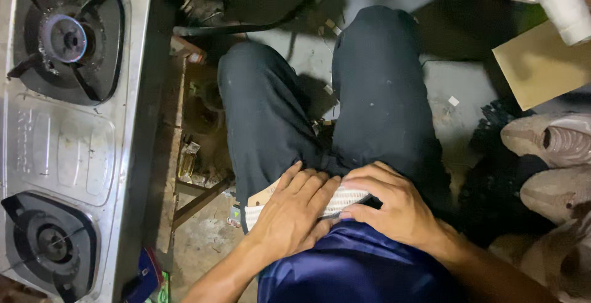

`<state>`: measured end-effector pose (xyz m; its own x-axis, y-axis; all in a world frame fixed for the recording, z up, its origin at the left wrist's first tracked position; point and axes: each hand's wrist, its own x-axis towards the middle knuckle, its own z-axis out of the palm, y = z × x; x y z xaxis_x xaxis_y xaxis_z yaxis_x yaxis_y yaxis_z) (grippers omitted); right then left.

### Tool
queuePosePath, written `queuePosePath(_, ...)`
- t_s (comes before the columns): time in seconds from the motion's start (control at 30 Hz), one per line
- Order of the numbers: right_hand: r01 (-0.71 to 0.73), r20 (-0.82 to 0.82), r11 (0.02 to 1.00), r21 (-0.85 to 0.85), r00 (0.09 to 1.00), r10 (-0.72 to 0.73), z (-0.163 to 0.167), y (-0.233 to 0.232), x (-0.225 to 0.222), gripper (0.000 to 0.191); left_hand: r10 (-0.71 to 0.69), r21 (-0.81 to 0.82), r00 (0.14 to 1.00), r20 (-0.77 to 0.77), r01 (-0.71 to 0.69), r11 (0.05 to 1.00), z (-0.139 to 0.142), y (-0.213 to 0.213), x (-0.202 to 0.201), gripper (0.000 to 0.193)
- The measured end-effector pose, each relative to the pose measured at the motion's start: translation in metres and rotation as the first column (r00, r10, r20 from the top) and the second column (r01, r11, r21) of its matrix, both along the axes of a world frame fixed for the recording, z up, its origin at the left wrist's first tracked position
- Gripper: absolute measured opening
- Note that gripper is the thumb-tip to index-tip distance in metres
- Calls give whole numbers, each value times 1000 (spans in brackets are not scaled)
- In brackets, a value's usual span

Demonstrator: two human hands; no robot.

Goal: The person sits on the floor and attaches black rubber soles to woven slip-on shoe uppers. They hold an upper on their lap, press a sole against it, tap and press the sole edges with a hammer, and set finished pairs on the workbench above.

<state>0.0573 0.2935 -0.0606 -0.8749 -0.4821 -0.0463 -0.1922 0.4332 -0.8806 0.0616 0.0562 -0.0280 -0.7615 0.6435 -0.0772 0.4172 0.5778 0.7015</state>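
On my lap: one white ribbed strip (345, 199), lying across my thighs. My left hand (294, 211) presses flat on it, fingers spread; my right hand (394, 203) pinches its edge. Gas stove (61, 137) stands at left.

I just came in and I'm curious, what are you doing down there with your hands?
A person sits with both hands on a pale ribbed strip lying across their lap. The left hand lies flat on it; the right hand pinches its edge. A two-burner gas stove stands to the left, and sacks lie to the right.
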Motion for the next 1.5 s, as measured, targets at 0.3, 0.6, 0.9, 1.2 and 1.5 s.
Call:
queuePosePath(0.3, -29, 272, 984, -177, 959, 77, -2, 14, -11, 40, 24, 90, 999, -39, -20, 996, -6, -13, 8, 68)
queuePosePath(0.6, -33, 414, 978, -205, 903, 117, -29, 34, -12, 34, 36, 197, 999, 21, -40, 980, 1, -24, 4, 66)
queuePosePath(0.9, 344, 518, 449, -824, 780, 353, -7, -19, -36, 102, -29, 650, 661, 750, -727, 223, 7, -18, -8, 84)
queuePosePath(1.2, 529, 669, 423, -736, 470, 576, -35, -24, -21, 103, -118, 688, 678, 726, -722, 81, 3, -8, -19, 96)
queuePosePath(1.5, 120, 336, 990, -73, 938, -89, -32, -13, -8, 84, 419, 557, 796, 436, -605, 570, 41, -34, -50, 114)
